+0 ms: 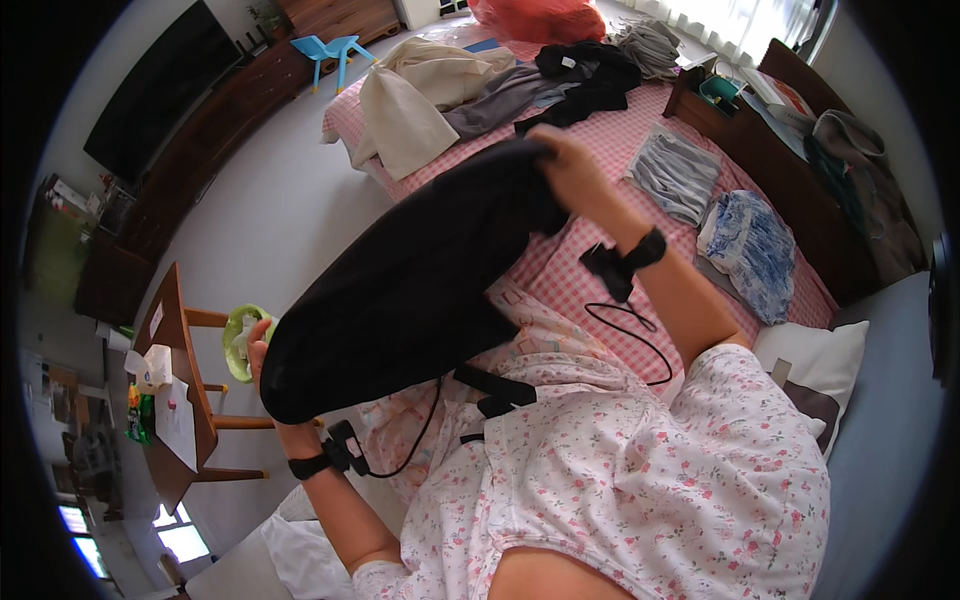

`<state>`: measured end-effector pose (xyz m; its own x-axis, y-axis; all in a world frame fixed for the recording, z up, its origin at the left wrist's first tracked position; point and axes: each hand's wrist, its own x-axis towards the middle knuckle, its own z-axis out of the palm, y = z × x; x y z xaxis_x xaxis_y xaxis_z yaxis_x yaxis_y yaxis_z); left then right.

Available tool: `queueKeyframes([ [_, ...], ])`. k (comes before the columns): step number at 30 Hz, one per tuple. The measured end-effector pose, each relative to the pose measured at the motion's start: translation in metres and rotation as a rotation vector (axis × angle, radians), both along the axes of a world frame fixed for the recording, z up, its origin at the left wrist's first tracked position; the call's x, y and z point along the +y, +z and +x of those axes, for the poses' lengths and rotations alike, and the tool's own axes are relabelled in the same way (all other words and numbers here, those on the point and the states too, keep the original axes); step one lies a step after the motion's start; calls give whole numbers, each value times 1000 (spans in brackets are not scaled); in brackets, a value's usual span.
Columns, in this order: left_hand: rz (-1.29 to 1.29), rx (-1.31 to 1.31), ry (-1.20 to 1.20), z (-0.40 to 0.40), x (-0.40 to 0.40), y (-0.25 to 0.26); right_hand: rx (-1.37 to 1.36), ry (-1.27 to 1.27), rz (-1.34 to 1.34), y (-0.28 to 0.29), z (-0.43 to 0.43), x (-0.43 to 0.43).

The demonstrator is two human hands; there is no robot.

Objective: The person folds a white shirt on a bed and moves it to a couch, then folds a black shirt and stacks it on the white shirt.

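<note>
A black cloth garment point(397, 285) is stretched between my two hands, in the air above my lap. My right hand point(566, 169) grips its upper right end, where the cloth bunches below the fingers. At the lower left end is my left hand point(259, 349), mostly hidden behind the cloth, with only a few fingers showing past its edge. The garment's exact kind cannot be told. Below it lies the pink checked bed cover point(559, 266). Each wrist wears a black strap with a small cabled device.
Ahead on the bed lie beige trousers point(412, 97), dark clothes point(589, 75) and a red plastic bag point(536, 19). To the right are folded grey clothing point(675, 172) and a blue-and-white folded garment point(750, 247). A wooden table point(176, 330) and a green bin point(236, 341) stand left.
</note>
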<state>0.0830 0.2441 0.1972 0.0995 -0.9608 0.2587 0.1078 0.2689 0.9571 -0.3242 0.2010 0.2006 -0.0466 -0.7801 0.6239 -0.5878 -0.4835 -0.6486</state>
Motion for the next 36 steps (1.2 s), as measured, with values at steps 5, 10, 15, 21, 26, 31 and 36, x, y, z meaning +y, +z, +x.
queueKeyframes([
  [5, -116, -251, -179, 31, -36, 34, -220, -21, 115, 143, -5, 14],
  [10, -206, -254, -417, -16, -23, 57, -586, 679, -95, 209, -8, 27],
  [15, -92, -800, -682, -90, -5, -51, -565, 648, -43, 207, -2, 43],
  [21, -191, -792, -493, -125, -23, -105, -621, 534, -82, 204, -25, 91],
  [26, -196, -775, -433, -90, -47, -96, -500, 483, -181, 195, -64, 109],
  [31, -51, -148, -340, -11, -72, 9, -375, 182, -218, 200, -94, 151],
  [36, -309, 176, -241, 12, -46, 134, -284, -115, -169, 204, -119, 173],
])
